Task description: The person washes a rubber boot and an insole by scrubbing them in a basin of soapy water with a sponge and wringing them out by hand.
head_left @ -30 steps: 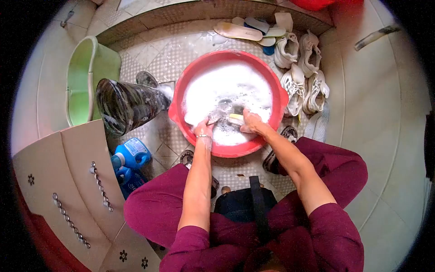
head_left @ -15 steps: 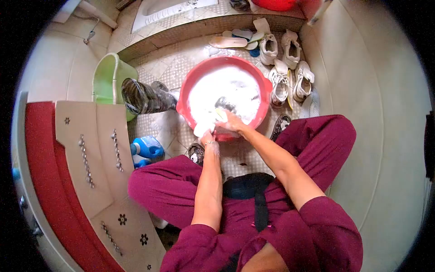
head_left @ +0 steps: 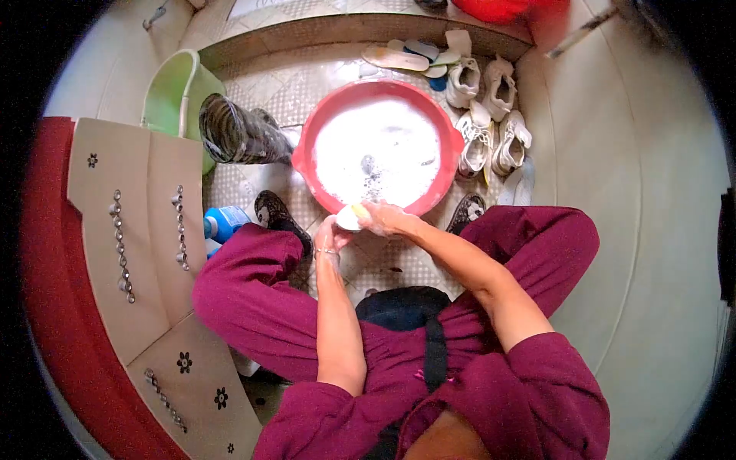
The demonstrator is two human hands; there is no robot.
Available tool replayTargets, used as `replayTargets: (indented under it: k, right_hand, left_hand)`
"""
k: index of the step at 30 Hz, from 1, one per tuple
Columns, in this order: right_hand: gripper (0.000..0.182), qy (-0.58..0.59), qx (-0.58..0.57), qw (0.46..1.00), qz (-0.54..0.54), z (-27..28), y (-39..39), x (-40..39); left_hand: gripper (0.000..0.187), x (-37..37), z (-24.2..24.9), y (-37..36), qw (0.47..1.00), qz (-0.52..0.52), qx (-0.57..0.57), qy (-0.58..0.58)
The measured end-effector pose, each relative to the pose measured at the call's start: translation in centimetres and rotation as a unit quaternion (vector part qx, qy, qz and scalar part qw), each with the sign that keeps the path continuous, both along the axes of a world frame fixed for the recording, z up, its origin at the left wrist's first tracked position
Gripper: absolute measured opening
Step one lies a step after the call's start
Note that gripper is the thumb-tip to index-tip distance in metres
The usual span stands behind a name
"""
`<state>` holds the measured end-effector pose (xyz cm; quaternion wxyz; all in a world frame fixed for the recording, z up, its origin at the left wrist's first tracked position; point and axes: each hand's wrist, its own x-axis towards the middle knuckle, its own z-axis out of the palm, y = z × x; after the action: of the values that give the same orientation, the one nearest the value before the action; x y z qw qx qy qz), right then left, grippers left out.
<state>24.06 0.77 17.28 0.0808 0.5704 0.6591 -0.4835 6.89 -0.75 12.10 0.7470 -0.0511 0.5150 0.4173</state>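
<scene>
A white, rounded object [head_left: 347, 219] is held just over the near rim of a red basin [head_left: 305, 146]. My left hand [head_left: 331, 234] has its fingers curled around the object's left side. From the right, my right hand [head_left: 388, 220] closes on a small yellow piece [head_left: 359, 209] pressed against the white object; I cannot tell what kind of thing the yellow piece is. Thick white suds [head_left: 376, 138] fill the basin, with a dark gap in the foam near the middle. Wet foam clings to both hands.
White shoes [head_left: 474, 146] and insoles [head_left: 395, 58] lie right of and behind the basin. To the left stand a dark patterned boot [head_left: 244, 132], a green bin [head_left: 172, 92], a blue bottle [head_left: 228, 222] and a cabinet [head_left: 146, 230]. A raised step [head_left: 307, 34] crosses the back.
Both hands have come back from inside the basin to its near rim, bringing the white object and yellow piece out of the suds. My left foot has shifted outward to the left.
</scene>
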Motion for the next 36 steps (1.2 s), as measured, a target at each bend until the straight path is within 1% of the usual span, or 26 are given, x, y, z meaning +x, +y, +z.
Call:
replayTargets:
  k: [1, 2, 3, 6, 8, 10, 11, 12, 14, 15, 17, 18, 20, 22, 23, 24, 26, 27, 28, 30, 31, 32, 33, 34, 35, 36]
  right_hand:
    - [0.06, 0.002, -0.011, 1.0, -0.007, -0.3, 0.2, -0.2]
    - [0.06, 0.005, -0.025, 1.0, -0.015, -0.6, 0.1, -0.4]
    - [0.06, 0.0, -0.032, 0.999, -0.01, -0.2, 0.0, -0.5]
    - [0.058, 0.021, -0.03, 0.999, -0.01, 1.3, -0.4, -0.7]
    - [0.055, 0.015, -0.018, 0.999, 0.028, 3.0, -0.1, -1.0]
    - [0.054, 0.0, -0.021, 0.999, 0.031, 1.4, 0.9, -1.2]
    - [0.053, -0.011, -0.021, 0.999, 0.031, 0.4, 1.2, -1.4]
    - [0.052, -0.049, -0.045, 0.998, -0.006, -2.5, 1.8, -1.8]
    - [0.049, -0.071, -0.081, 0.994, -0.014, -6.2, 3.6, -2.0]
    - [0.049, -0.068, -0.078, 0.995, -0.009, -7.8, 4.0, -2.0]
    - [0.049, -0.032, -0.082, 0.996, 0.009, -10.0, 4.1, -1.3]
    - [0.049, -0.031, -0.084, 0.996, 0.016, -9.3, 3.8, -0.5]
    - [0.051, 0.081, -0.072, 0.992, 0.066, -5.0, 2.6, 1.4]
    - [0.051, 0.056, -0.071, 0.992, 0.094, 0.8, 1.9, 2.1]
    - [0.052, 0.031, -0.059, 0.991, 0.119, 2.2, 2.1, 2.3]
    - [0.052, 0.033, -0.058, 0.99, 0.121, 1.9, 2.5, 1.8]
    - [0.053, -0.022, -0.083, 0.993, 0.081, 0.3, 3.5, 0.1]
    - [0.051, -0.022, -0.067, 0.994, 0.08, -2.8, 3.5, -0.1]
    - [0.051, -0.001, -0.003, 0.997, 0.076, -9.0, 2.6, 0.3]
    - [0.052, -0.036, -0.093, 0.992, 0.073, -6.1, 4.3, 0.3]
    - [0.052, -0.033, -0.098, 0.992, 0.07, -6.8, 3.4, 0.6]
    - [0.055, 0.013, -0.063, 0.997, 0.035, -7.9, 2.9, 1.2]
    - [0.058, 0.058, -0.027, 0.998, 0.001, -7.4, 2.9, 1.6]
    - [0.058, 0.053, -0.025, 0.998, 0.0, -6.9, 2.8, 1.9]
    - [0.059, 0.037, -0.015, 0.999, -0.007, -6.4, 2.4, 2.2]
    - [0.06, 0.021, -0.005, 1.0, -0.014, -5.5, 2.2, 2.4]
  left_hand:
    - [0.033, -0.9, 0.3, 0.4, 0.988, -0.128, 0.018, 0.083]
    - [0.03, -1.4, 0.5, 0.5, 0.953, -0.255, 0.034, 0.162]
    - [0.028, -1.2, 0.2, 0.8, 0.937, -0.289, 0.035, 0.191]
    - [0.028, 0.1, -0.2, -0.8, 0.937, -0.288, 0.019, 0.198]
    - [0.027, 0.0, -9.0, -3.7, 0.856, -0.334, 0.191, 0.345]
    - [0.023, 3.1, -4.4, -3.3, 0.874, -0.238, 0.084, 0.415]
    - [0.022, 3.1, -3.1, -2.9, 0.858, -0.279, 0.089, 0.422]
    - [0.022, 3.3, -1.5, -3.0, 0.859, -0.278, 0.08, 0.422]
    - [0.022, 4.4, 0.9, -2.6, 0.961, -0.155, 0.039, 0.228]
    - [0.025, 4.7, 0.7, -2.7, 0.966, -0.123, 0.03, 0.226]
    - [0.026, 4.9, 1.9, -2.2, 0.966, -0.114, -0.001, 0.232]
    - [0.028, 5.0, 2.3, -2.2, 0.965, -0.111, -0.034, 0.235]
    - [0.027, 5.3, 1.7, -2.8, 0.965, -0.106, -0.014, 0.238]
    - [0.029, 5.8, 3.1, -2.8, 0.953, -0.161, 0.042, 0.253]
    - [0.034, 6.5, 2.2, -3.6, 0.953, -0.131, 0.056, 0.266]
    - [0.034, 6.8, 2.6, -3.7, 0.953, -0.13, 0.056, 0.268]
    - [0.032, 7.3, 3.4, -3.9, 0.958, -0.099, -0.026, 0.269]
    - [0.035, 6.5, 0.6, -4.8, 0.973, -0.087, -0.037, 0.209]
    - [0.033, 6.2, 0.9, -4.4, 0.978, -0.076, -0.077, 0.177]
    - [0.03, 5.5, 0.6, -4.1, 0.936, -0.194, 0.011, 0.295]
    - [0.026, 4.7, 0.7, -3.6, 0.911, -0.266, 0.005, 0.317]
    - [0.026, 4.6, 1.0, -3.6, 0.944, -0.202, 0.02, 0.258]
    - [0.026, 4.7, 0.9, -3.2, 0.952, -0.183, 0.028, 0.242]
    - [0.026, 4.8, 0.7, -2.7, 0.96, -0.165, 0.036, 0.225]
    - [0.028, 4.7, 0.7, -2.3, 0.914, -0.262, 0.066, 0.302]
    - [0.028, 5.2, 1.2, -1.9, 0.915, -0.263, 0.068, 0.297]
